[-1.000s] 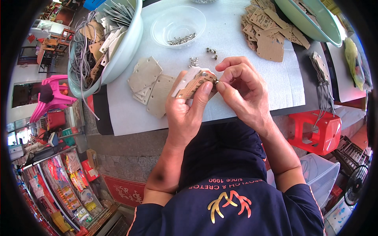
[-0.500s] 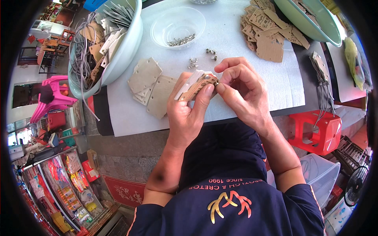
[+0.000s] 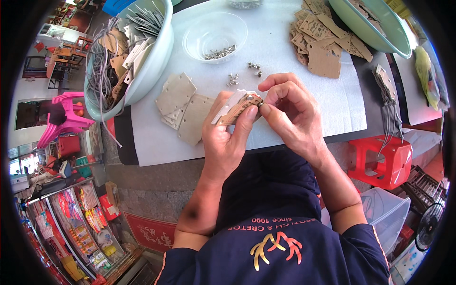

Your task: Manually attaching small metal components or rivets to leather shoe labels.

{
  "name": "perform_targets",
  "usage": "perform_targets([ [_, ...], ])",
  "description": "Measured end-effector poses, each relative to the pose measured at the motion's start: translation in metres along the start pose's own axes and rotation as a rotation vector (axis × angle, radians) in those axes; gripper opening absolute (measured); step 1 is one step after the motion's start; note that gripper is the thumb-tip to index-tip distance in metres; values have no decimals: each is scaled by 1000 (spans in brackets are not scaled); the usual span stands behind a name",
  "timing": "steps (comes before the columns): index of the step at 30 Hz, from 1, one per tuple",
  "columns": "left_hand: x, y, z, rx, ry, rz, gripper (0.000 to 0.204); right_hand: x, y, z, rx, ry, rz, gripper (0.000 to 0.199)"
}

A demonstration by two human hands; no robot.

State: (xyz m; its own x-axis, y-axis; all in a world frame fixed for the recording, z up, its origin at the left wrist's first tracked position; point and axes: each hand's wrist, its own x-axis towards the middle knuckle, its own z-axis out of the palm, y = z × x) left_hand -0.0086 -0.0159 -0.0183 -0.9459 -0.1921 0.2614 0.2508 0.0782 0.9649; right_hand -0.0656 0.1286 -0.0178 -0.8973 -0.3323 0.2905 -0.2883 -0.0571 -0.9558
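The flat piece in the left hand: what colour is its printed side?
The flat piece is mostly brown with dark marks there, seen in the head view.

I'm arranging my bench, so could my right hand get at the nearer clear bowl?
Probably yes: the nearer clear bowl is open on top, and only loose fasteners seem to lie between it and the right hand. That hand looks busy, though, pinching a small metal piece at the brown board.

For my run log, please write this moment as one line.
left hand: holds brown-and-white piece | right hand: fingers pinch metal fastener at piece's edge | nearby: transparent bowl, grey plates
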Motion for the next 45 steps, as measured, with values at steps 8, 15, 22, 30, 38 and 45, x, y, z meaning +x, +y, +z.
perform_targets([
  [8, 0, 3, 1, -18, 15, -8, 14, 0, 0, -2, -11, -15, -1, 7],
  [15, 1, 2, 0, -30, 6, 7, 15, 0, 0, 0, 15, -7, 1, 7],
  [22, 1, 2, 0, -10, 6, 19, 15, 0, 0, 0, -13, -5, 18, 7],
  [30, -2, -1, 2, -56, 31, -20, 14, 0, 2, 1, -15, 0, -1, 6],
  [38, -2, -1, 3, -79, 51, -26, 14, 0, -2, 1, -39, -1, -30, 7],
  [45, -3, -2, 1, -68, 59, -10, 14, 0, 2, 1, -38, -7, -67, 10],
])
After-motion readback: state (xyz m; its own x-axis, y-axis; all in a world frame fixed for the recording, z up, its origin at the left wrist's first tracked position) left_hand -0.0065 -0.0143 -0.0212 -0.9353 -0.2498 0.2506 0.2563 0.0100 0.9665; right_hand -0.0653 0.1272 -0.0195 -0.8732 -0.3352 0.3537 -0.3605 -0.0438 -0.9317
